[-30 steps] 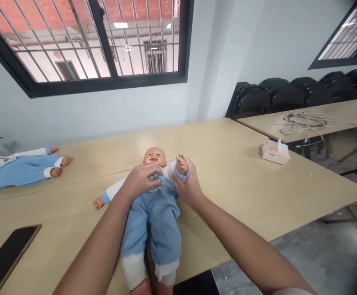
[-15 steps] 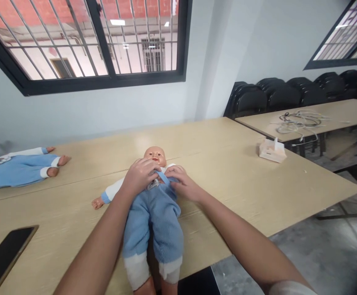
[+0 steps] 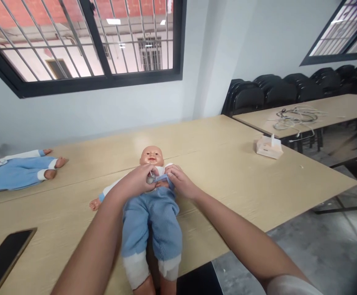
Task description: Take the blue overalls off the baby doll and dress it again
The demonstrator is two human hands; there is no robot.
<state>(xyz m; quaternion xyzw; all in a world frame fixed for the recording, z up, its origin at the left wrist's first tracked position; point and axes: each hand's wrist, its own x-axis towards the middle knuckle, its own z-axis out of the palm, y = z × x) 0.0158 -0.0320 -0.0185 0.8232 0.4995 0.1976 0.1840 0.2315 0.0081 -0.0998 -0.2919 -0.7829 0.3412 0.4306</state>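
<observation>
A baby doll [image 3: 151,156] lies on its back on the table, head away from me, dressed in a white top and blue trousers [image 3: 150,221] with white cuffs. At its chest, my left hand [image 3: 143,177] is closed on the edge of the doll's top, with a grey-white patch of cloth showing by the fingers. My right hand [image 3: 178,179] pinches the blue hem [image 3: 162,177] of the top at the doll's other side. Between the hands the hem is stretched and lifted, and some of the doll's bare belly shows beneath it. My fingertips are partly hidden.
A second doll [image 3: 15,172] in blue and white lies at the far left. A dark phone [image 3: 6,258] rests at the near left. On the right stand a tissue box [image 3: 269,147] and, on another table, tangled cables [image 3: 298,119]. Stacked black chairs [image 3: 248,98] line the wall.
Both hands have shifted slightly, and the blue hem is now spread wider and flatter between them. More of the doll's face and belly shows. The view has moved a little.
</observation>
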